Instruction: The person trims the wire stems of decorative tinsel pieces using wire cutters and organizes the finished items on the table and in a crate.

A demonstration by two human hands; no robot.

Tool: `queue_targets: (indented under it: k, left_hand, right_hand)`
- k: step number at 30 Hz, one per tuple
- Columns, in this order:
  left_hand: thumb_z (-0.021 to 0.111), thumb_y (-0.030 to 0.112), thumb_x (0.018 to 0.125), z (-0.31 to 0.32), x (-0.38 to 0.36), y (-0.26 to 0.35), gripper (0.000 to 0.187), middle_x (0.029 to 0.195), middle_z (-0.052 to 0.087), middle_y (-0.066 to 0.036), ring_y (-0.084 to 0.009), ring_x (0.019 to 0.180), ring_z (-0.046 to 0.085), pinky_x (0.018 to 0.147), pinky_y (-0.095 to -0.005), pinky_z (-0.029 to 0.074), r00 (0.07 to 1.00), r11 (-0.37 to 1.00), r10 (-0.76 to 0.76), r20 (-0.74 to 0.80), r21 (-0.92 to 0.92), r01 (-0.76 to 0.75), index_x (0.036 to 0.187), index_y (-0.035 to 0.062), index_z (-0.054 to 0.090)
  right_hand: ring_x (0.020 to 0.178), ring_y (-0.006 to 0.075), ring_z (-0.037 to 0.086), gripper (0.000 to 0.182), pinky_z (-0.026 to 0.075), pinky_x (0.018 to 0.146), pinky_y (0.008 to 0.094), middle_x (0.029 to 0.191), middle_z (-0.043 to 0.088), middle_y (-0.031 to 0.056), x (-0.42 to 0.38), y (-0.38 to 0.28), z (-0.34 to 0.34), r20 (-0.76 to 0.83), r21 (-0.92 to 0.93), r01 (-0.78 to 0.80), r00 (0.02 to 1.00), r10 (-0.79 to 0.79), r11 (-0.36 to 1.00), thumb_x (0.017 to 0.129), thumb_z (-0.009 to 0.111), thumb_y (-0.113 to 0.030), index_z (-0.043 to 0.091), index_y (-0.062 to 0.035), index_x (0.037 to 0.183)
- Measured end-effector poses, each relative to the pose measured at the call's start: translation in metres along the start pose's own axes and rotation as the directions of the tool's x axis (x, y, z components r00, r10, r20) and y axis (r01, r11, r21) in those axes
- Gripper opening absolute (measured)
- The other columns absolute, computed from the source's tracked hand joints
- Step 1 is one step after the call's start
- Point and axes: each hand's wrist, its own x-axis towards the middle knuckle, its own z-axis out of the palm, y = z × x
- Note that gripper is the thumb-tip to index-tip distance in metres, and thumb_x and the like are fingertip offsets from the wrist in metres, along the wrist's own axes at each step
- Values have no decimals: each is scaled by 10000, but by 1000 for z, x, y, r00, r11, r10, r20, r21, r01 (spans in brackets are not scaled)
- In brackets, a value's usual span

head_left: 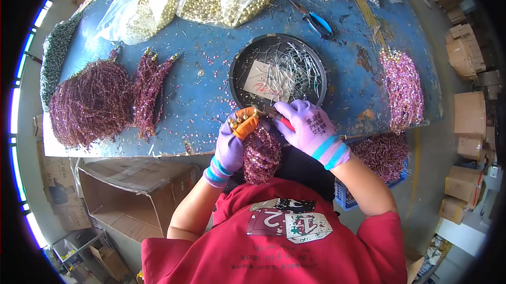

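Pink beaded strands hang from the left hand, its orange-tipped fingers bent and pinching their gold-beaded tops at the near edge of the table. The right hand, forearm angled inward, curls around red-handled pliers beside a black tray.

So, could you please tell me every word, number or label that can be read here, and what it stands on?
"2": red shirt
"1": red shirt
Shirt's other print: too unclear
Red writing on the card: too blurred
Print on the right glove: too small
Marks on the left cardboard: too small
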Motion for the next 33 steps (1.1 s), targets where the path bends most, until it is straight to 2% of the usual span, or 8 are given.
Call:
queue_targets:
  k: [8, 13, 15, 17, 21, 27, 29, 33]
  left_hand:
    - [554, 158, 950, -2, 0, 0, 268, 966, 672, -44, -92, 799, 615, 663, -225, 495, 999, 998, -49, 14, -32, 50, 1181, 24, 569]
    - [525, 136, 959, -2, 5, 1, 270, 972, 666, -54, -115, 836, 620, 732, -245, 501, 993, 974, -31, 111, -219, 55, 1190, -2, 555]
    - [512, 120, 962, -6, 1, -4, 267, 987, 653, -52, -120, 867, 617, 778, -256, 497, 976, 929, -39, 212, -353, 114, 1190, -14, 555]
    - [518, 122, 960, -2, -6, -2, 257, 999, 643, -46, -117, 876, 615, 782, -257, 496, 979, 959, -1, 206, -276, 59, 1174, -11, 567]
    - [548, 103, 939, -1, -11, -2, 244, 1012, 634, -38, -109, 876, 603, 785, -253, 493, 965, 974, -19, 261, -213, 77, 1156, -8, 572]
    - [551, 59, 925, 1, -15, 0, 241, 1006, 628, -37, -114, 876, 599, 793, -255, 488, 973, 997, -46, 225, -54, 60, 1155, -8, 563]
    - [569, 53, 910, -1, -16, -2, 257, 993, 626, -34, -114, 871, 595, 786, -260, 486, 940, 899, -132, 314, -362, 247, 1160, -9, 557]
    - [613, 30, 867, 1, -21, -1, 300, 970, 621, -24, -100, 824, 584, 750, -251, 484, 951, 982, -116, 285, -112, 154, 1160, -9, 556]
  right_hand:
    - [778, 340, 626, 278, 518, 673, 443, 833, 607, 148, -1, -2, -2, 31, 19, -55, 998, 54, 998, 846, 636, -279, 580, -97, 1049]
    - [833, 322, 638, 298, 517, 755, 382, 922, 630, 173, 1, 6, 3, -285, 388, 185, 956, -74, 903, 812, 670, -171, 578, -27, 1056]
    - [893, 231, 648, 254, 491, 819, 321, 974, 647, 136, -3, -2, -1, -255, 479, 124, 967, 2, 869, 837, 642, -96, 573, 1, 1061]
    - [935, 127, 615, 214, 465, 855, 277, 1013, 647, 71, -2, -9, -4, 95, 889, -183, 970, 224, 419, 885, 592, -79, 570, -1, 1083]
    - [898, 67, 560, 268, 451, 845, 242, 954, 605, 6, 1, -14, -7, 132, 947, -164, 983, 131, 277, 899, 578, -68, 535, -2, 1155]
    - [889, 58, 550, 278, 444, 829, 232, 930, 594, -3, -2, -18, -20, 223, 944, -239, 970, 95, 226, 904, 577, -79, 531, -14, 1170]
    - [877, 56, 550, 276, 447, 816, 230, 921, 592, -7, -4, -19, -20, 218, 941, -239, 970, 112, 238, 905, 578, -82, 533, -19, 1170]
    - [830, 47, 551, 265, 458, 757, 224, 896, 589, -18, -6, -20, -27, 289, 920, -312, 949, 125, 236, 908, 581, -90, 539, -32, 1163]
